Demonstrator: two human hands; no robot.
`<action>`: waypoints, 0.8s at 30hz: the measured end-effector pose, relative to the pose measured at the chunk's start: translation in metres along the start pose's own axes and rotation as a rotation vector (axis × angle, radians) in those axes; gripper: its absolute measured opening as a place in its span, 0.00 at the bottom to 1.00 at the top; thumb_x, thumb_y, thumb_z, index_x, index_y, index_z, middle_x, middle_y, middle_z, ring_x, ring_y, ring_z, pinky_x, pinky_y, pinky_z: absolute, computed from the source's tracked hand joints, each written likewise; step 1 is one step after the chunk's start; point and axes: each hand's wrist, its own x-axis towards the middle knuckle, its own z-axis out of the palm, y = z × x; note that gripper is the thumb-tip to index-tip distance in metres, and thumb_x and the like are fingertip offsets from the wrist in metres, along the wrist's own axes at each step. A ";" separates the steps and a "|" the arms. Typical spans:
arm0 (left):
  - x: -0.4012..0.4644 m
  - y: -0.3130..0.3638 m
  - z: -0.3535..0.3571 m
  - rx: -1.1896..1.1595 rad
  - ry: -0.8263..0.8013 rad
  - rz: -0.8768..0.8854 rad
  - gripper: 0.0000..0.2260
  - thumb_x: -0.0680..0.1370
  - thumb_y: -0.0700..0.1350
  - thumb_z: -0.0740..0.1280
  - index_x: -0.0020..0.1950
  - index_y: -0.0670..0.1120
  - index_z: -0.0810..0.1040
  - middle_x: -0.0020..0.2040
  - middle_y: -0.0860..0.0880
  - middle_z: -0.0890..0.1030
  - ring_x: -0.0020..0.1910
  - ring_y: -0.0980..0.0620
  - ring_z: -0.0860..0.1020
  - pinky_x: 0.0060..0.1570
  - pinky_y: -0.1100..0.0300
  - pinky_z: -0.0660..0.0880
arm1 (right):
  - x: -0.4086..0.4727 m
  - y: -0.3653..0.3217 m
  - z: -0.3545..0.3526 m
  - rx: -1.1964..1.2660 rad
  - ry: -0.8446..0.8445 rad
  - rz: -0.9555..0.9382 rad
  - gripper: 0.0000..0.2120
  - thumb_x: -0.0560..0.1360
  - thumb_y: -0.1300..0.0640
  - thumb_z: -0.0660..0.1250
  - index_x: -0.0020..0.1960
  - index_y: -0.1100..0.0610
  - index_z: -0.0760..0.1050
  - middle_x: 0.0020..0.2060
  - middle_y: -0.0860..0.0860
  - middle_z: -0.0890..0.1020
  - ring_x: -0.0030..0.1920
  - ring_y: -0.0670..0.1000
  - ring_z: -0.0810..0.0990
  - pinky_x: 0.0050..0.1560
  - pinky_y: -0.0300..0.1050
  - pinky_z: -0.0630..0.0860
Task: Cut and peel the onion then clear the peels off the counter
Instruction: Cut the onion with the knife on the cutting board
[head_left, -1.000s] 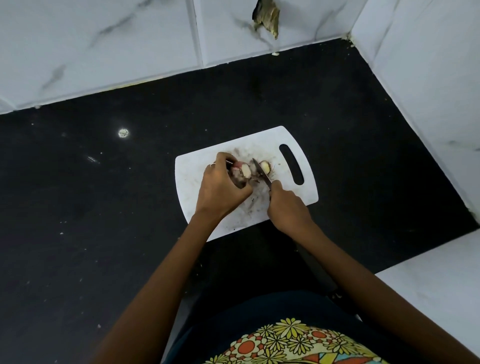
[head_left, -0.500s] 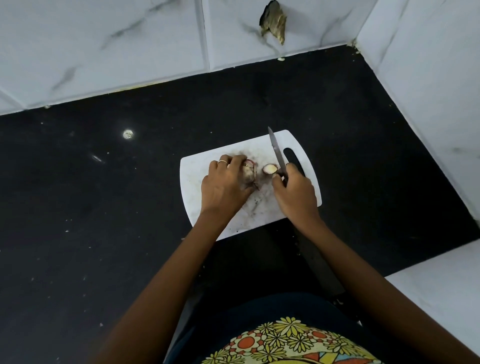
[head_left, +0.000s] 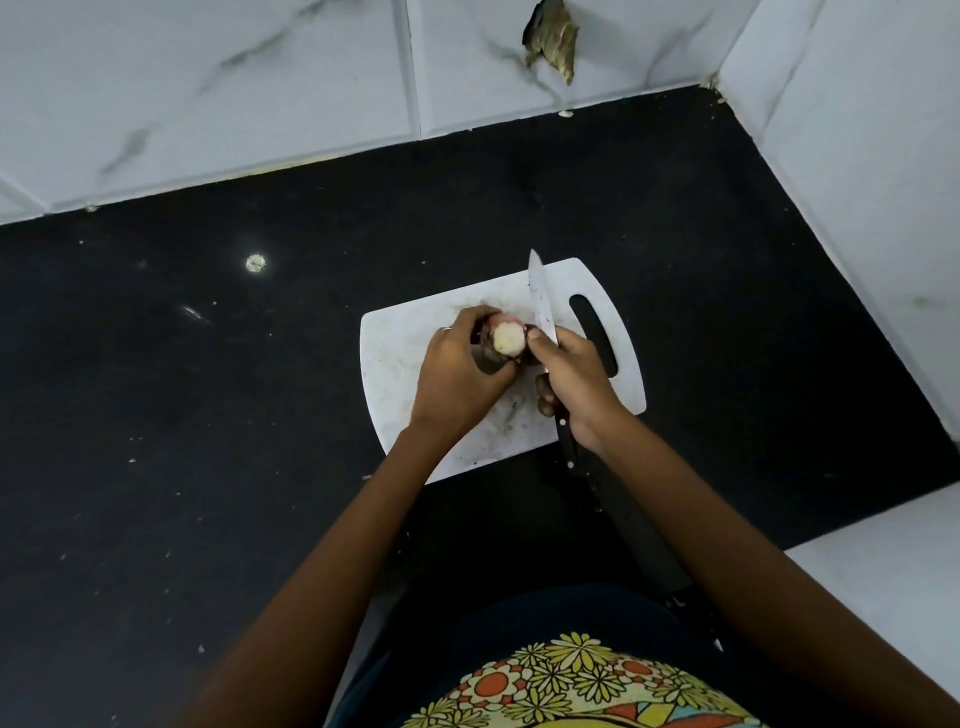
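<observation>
Right now the white cutting board (head_left: 410, 338) lies on the black table (head_left: 208, 415), with its handle slot at the right end. White tiled walls (head_left: 260, 78) close in the table at the back and on the right side, making a corner. To the left of the board the black top runs wide and open, with only tiny crumbs and one small pale speck (head_left: 255, 263) on it.

The left hand (head_left: 457, 374) curls round the onion (head_left: 506, 339) and holds it above the middle of the board. The pale cut face of the onion looks up at the camera, and some dark skin shows at its sides.

The right hand (head_left: 576, 384) grips the knife (head_left: 542, 306) by its dark handle. The long blade points away from the person, toward the back wall, with the tip past the far edge of the board. The right thumb touches the onion, just beside the blade.

A broken brown hole (head_left: 551, 39) shows in the back wall.
</observation>
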 end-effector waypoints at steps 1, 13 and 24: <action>0.001 -0.002 0.000 0.027 0.015 0.020 0.24 0.69 0.45 0.75 0.63 0.44 0.75 0.57 0.47 0.79 0.57 0.49 0.75 0.58 0.58 0.72 | 0.000 0.001 -0.001 0.021 0.013 -0.022 0.07 0.80 0.56 0.60 0.46 0.51 0.76 0.30 0.49 0.73 0.20 0.41 0.67 0.20 0.37 0.64; -0.002 -0.005 0.001 0.023 0.010 -0.032 0.25 0.73 0.41 0.72 0.70 0.41 0.72 0.63 0.43 0.78 0.62 0.48 0.77 0.58 0.68 0.69 | 0.004 0.022 0.012 -0.100 0.173 -0.140 0.04 0.73 0.57 0.71 0.46 0.54 0.77 0.36 0.48 0.80 0.34 0.46 0.77 0.29 0.36 0.68; 0.004 -0.012 -0.014 -0.063 0.041 -0.100 0.22 0.69 0.42 0.76 0.62 0.43 0.77 0.56 0.47 0.82 0.55 0.52 0.80 0.58 0.60 0.76 | -0.010 0.005 0.006 -0.523 0.075 -0.304 0.11 0.83 0.53 0.51 0.55 0.59 0.68 0.35 0.54 0.78 0.35 0.52 0.77 0.40 0.52 0.73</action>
